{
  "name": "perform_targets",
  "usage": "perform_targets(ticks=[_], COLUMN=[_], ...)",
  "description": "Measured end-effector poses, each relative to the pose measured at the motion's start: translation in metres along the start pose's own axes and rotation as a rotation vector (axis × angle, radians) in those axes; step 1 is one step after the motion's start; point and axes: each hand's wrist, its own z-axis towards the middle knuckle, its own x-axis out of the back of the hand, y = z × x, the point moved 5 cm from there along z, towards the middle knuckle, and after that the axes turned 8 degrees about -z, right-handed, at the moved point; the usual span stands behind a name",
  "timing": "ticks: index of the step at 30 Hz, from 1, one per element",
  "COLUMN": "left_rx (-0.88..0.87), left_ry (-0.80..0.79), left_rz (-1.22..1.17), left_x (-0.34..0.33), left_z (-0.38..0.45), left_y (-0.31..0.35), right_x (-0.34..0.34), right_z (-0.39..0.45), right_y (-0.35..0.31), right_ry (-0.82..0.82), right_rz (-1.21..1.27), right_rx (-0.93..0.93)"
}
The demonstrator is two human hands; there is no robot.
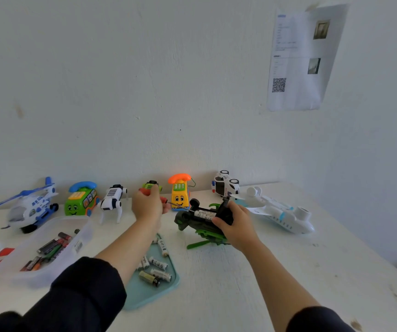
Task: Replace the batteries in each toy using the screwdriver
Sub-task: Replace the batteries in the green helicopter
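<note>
The task looks mid-way: near the worktop's back edge the right hand [237, 226] grips the upturned black-and-green toy [202, 220], white batteries showing inside, while left-hand fingers [155, 195] curl round the red screwdriver [166, 201], other toys apparently untouched.

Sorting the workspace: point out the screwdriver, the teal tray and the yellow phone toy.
screwdriver [162, 200], head view, red handle past the thumb.
teal tray [145, 293], head view, bare near part.
yellow phone toy [179, 196], head view, its smiling front.
</note>
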Motion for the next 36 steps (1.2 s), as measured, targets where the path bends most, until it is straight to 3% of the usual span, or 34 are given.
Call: perform_targets(ticks=[3, 5, 7, 9, 12, 15, 17, 20, 22, 26, 30, 33, 36], left_rx=[0.415, 0.519, 0.497, 0.309, -0.268, -0.891, -1.023, -0.792, -0.733, -0.842, -0.801, -0.651, -0.442], left_ry=[0.064, 0.078, 0.062, 0.069, 0.04, -0.215, -0.497, -0.767, -0.763, -0.648, -0.591, -0.398, -0.209], left_rz=[-0.285, -0.384, -0.403, -0.375, -0.249, 0.139, 0.548, 1.108, 1.271, 1.27, 1.23, 1.195, 1.46], left_x=[0.01, 0.009, 0.003, -0.002, -0.009, -0.027, -0.043, -0.043, -0.029, 0.0, 0.045, 0.101, 0.167], left_z=[0.001, -0.004, -0.007, -0.006, -0.017, -0.051, -0.061, -0.046, -0.038, -0.035, -0.014, 0.022, 0.061], left_y=[-0.032, -0.041, -0.033, -0.01, 0.049, 0.094, 0.085, 0.04, 0.028, 0.042, 0.074, 0.094, 0.087], right_x=[0.001, 0.001, 0.002, 0.001, -0.001, -0.003, -0.006, -0.011, -0.015, -0.028, -0.055, -0.07, -0.081], right_z=[0.001, 0.003, 0.003, 0.002, -0.001, -0.006, -0.009, -0.008, -0.006, -0.004, 0.001, 0.006, 0.009], right_y=[0.004, 0.007, 0.008, 0.007, 0.004, 0.001, -0.002, -0.016, -0.032, -0.061, -0.09, -0.105, -0.118], right_ry=[0.002, 0.008, 0.006, -0.006, 0.011, 0.066, 0.108, 0.156, 0.153, 0.148, 0.096, 0.1, 0.133], right_rz=[0.017, 0.035, 0.047, 0.043, 0.028, 0.041, 0.047, 0.057, 0.056, 0.041, 0.044, 0.074, 0.134], right_rx=[-0.012, -0.03, -0.049, -0.042, -0.023, -0.019, -0.016, 0.031, 0.082, 0.183, 0.203, 0.155, 0.125])
